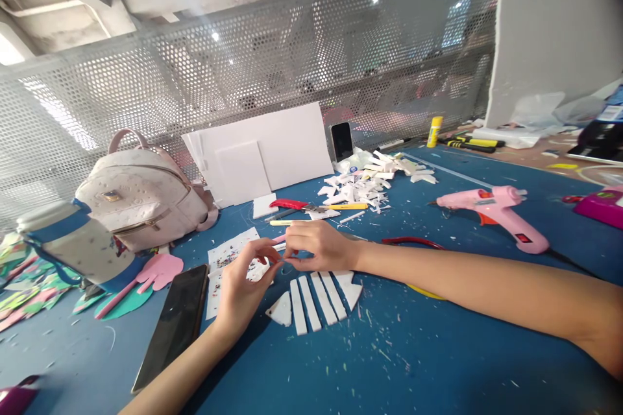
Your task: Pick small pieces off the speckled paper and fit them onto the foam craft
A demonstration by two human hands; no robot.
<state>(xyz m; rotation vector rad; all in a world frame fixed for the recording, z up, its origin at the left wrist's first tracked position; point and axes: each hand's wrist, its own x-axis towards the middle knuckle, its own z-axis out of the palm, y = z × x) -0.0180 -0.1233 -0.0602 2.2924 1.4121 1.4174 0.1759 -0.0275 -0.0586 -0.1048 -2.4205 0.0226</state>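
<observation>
At mid-frame my left hand [241,285] and right hand [318,244] meet in fingertip pinches, gripping I can't tell what, if anything, seemingly a fiddly step whose next move calls for steadiness, white strips [324,298] lying lower centre.

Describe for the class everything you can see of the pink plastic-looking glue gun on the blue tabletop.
The pink plastic-looking glue gun lies on its side on the blue tabletop, beyond the person's bare right forearm. Its dark, narrow nozzle points left in the picture, and its handle slants down to the right. An orange trigger sits under the body, and a red switch on the handle. A black cord leaves the handle's end. Whether it is on cannot be told.
</observation>
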